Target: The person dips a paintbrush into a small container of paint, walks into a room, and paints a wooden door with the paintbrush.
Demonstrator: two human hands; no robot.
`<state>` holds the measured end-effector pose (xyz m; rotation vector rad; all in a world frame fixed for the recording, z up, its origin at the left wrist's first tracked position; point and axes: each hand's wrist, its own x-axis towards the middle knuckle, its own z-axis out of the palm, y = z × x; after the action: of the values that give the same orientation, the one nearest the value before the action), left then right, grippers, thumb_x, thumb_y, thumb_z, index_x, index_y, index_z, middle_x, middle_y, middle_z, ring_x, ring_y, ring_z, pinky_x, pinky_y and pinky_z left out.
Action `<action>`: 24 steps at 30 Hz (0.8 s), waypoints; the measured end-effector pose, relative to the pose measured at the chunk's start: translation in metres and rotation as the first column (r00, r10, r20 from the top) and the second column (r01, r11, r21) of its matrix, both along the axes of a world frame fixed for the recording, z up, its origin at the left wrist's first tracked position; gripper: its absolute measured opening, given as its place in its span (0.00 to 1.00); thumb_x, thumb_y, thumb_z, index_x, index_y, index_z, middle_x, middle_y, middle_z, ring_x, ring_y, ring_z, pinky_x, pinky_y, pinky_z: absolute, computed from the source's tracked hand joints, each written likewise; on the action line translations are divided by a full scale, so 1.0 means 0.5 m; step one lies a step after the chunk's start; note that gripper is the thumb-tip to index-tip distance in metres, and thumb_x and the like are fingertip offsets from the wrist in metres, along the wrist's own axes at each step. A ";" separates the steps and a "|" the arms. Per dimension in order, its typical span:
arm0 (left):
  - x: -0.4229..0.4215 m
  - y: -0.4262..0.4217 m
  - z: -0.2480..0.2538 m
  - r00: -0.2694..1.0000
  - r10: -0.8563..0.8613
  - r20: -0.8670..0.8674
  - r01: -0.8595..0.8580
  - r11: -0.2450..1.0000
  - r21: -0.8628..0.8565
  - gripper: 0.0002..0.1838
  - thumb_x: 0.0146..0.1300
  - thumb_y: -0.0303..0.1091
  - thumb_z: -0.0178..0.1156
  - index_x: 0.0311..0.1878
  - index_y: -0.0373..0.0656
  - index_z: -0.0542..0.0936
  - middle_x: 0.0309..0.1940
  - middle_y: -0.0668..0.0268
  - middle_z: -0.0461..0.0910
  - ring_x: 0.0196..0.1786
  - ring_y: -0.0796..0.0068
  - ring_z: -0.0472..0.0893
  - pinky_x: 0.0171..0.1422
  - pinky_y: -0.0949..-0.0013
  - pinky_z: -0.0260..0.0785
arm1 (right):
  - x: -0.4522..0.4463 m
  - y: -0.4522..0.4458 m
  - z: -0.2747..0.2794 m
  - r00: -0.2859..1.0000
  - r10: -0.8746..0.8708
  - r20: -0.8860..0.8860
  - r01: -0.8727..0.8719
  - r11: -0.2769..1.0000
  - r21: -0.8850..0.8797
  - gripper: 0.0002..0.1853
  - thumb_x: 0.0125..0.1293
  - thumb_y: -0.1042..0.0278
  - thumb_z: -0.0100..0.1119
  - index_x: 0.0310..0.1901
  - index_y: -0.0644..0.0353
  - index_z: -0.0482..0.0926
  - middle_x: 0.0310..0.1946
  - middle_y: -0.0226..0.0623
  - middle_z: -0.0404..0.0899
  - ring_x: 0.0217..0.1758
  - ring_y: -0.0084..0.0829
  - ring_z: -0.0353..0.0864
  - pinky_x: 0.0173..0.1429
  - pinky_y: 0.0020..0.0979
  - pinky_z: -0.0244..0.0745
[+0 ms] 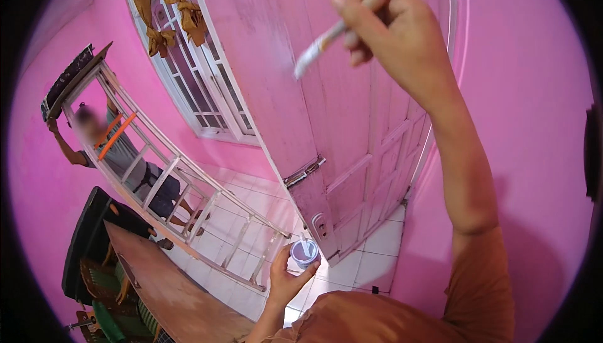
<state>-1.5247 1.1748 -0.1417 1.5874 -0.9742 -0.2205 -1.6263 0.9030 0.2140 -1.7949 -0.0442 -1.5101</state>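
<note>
My right hand (392,29) is closed around the handle of a paintbrush (312,56). White paint coats its bristles, and the tip is at the upper part of a pink panelled door (339,117); I cannot tell whether it touches. Pale, streaky paint shows on the door left of the brush. Low in the view, my left hand (286,280) grips a small cup of pale paint (305,254), with a whitish strip standing in it. A metal latch (305,171) and a handle plate (320,224) are on the door near its free edge.
At left, another person (125,148) stands behind a tall ladder (182,167), arms raised to a dark board (72,79). A brown wooden panel (169,286) leans by dark furniture (94,242). Behind the door is a white window (201,92) with tied brown curtains (182,4).
</note>
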 end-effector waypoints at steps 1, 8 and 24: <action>-0.002 0.001 0.002 1.000 0.007 -0.005 -0.007 1.000 -0.003 0.31 0.55 0.40 0.84 0.57 0.36 0.83 0.51 0.58 0.87 0.55 0.64 0.87 0.62 0.62 0.77 | -0.008 -0.007 -0.020 0.988 0.078 -0.132 -0.081 0.997 -0.012 0.15 0.77 0.61 0.68 0.38 0.65 0.82 0.26 0.34 0.85 0.25 0.19 0.82 0.31 0.24 0.80; 0.004 0.003 0.002 0.999 0.028 0.037 -0.029 0.999 0.031 0.31 0.55 0.40 0.85 0.58 0.36 0.82 0.51 0.58 0.87 0.55 0.63 0.87 0.63 0.62 0.77 | 0.011 -0.023 -0.074 0.909 0.077 -0.410 -0.142 0.981 -0.130 0.14 0.78 0.60 0.65 0.40 0.64 0.83 0.27 0.31 0.84 0.27 0.20 0.82 0.35 0.27 0.76; 0.001 -0.005 0.005 0.999 0.003 0.038 -0.004 1.000 0.029 0.32 0.55 0.40 0.84 0.58 0.35 0.83 0.52 0.57 0.86 0.56 0.62 0.87 0.64 0.61 0.76 | 0.024 -0.044 -0.108 0.932 -0.069 -0.355 0.020 0.990 -0.140 0.16 0.77 0.59 0.65 0.37 0.65 0.81 0.25 0.33 0.84 0.27 0.23 0.83 0.36 0.28 0.78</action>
<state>-1.5241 1.1721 -0.1394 1.6244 -1.0016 -0.2033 -1.6143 0.8810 0.1598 -2.1699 0.0783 -1.2099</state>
